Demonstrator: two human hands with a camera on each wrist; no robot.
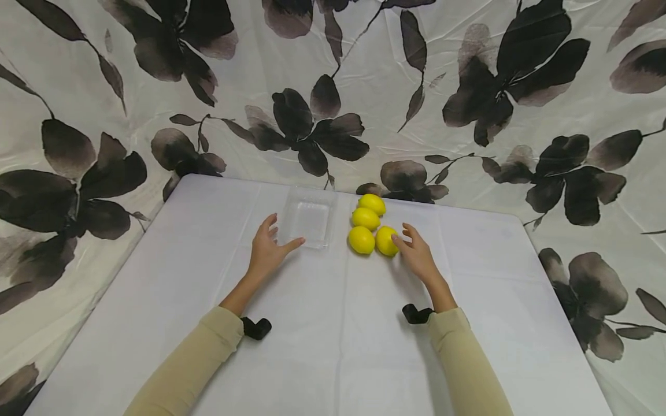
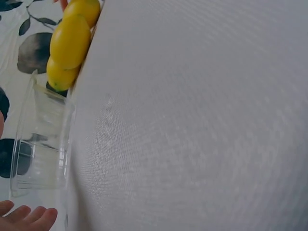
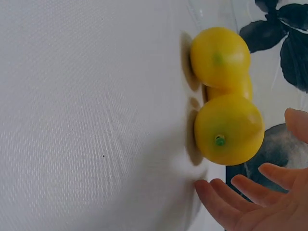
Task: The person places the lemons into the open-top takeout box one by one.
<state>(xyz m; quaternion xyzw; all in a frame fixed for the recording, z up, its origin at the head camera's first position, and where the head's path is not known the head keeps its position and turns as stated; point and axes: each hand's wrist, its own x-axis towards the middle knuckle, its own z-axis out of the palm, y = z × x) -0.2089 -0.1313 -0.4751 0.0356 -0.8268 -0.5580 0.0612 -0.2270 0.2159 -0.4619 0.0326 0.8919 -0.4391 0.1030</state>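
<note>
Several yellow lemons (image 1: 366,218) sit close together near the table's far edge, just right of a clear plastic container (image 1: 310,218). My left hand (image 1: 269,248), thumb and fingers spread, is beside the container's left front corner; the left wrist view shows a gap between its fingertips (image 2: 42,217) and the container wall (image 2: 41,144). My right hand (image 1: 416,251) is at the right side of the nearest right lemon (image 1: 386,241). In the right wrist view, its loosely bent fingers (image 3: 226,204) are apart from that lemon (image 3: 229,129), which has a green stem end. Neither hand holds anything.
A white cloth covers the table (image 1: 333,346). Behind and beside it hangs a white floral sheet (image 1: 250,63) printed with dark flowers. A black wrist mount (image 1: 256,329) is on the left wrist, another black mount (image 1: 417,314) on the right.
</note>
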